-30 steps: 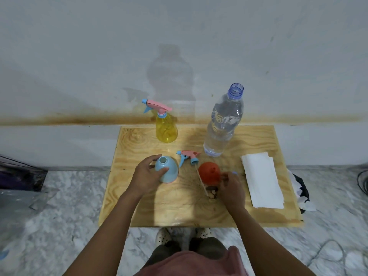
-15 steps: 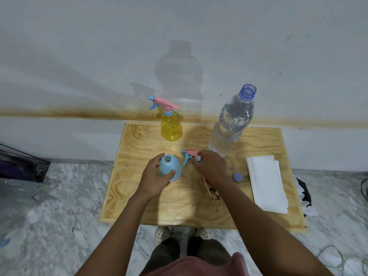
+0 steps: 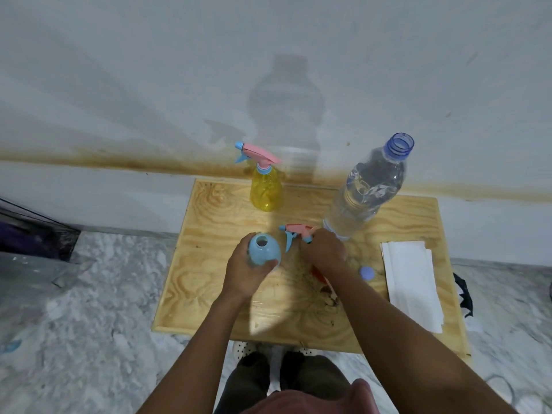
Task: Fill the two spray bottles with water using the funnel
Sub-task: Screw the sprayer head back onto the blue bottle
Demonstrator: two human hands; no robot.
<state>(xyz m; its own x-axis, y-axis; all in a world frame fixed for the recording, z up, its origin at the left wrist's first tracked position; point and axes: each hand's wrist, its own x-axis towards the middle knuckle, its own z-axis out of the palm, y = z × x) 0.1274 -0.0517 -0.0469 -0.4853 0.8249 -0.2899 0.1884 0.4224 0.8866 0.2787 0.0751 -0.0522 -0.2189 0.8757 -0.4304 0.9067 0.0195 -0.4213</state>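
We judge that the task is at an early stage. The blue bottle [image 3: 264,248] stands on the bench [image 3: 206,264], near the middle. Its mouth is open and its spray head [image 3: 294,232] is off. The funnel [image 3: 318,272] is not in any bottle: it lies on the bench, mostly hidden under the right forearm, so no pouring is going on. The blue bottle is not see-through, so we cannot tell if it has water inside.

The water bottle [image 3: 366,189] stands far right without its cap [image 3: 367,274], which lies on the bench near the paper towels [image 3: 409,282]. It looks quite full. The yellow bottle [image 3: 265,191] stands at the far edge with its spray head closed on it. We cannot tell if it holds water. So, in our opinion, at least this one is left to open and fill, and the heads must be screwed back on.

The left hand [image 3: 246,271] grips the blue bottle, with fingers and thumb curled around its lower body. The bottle is upright, its long axis vertical and its mouth up.

The right hand [image 3: 324,249] has its fingers curled over the back end of the loose spray head, just right of the blue bottle. The head's long axis runs left to right, with the nozzle pointing left and the trigger toward the near side. We cannot tell whether it rests on the bench.
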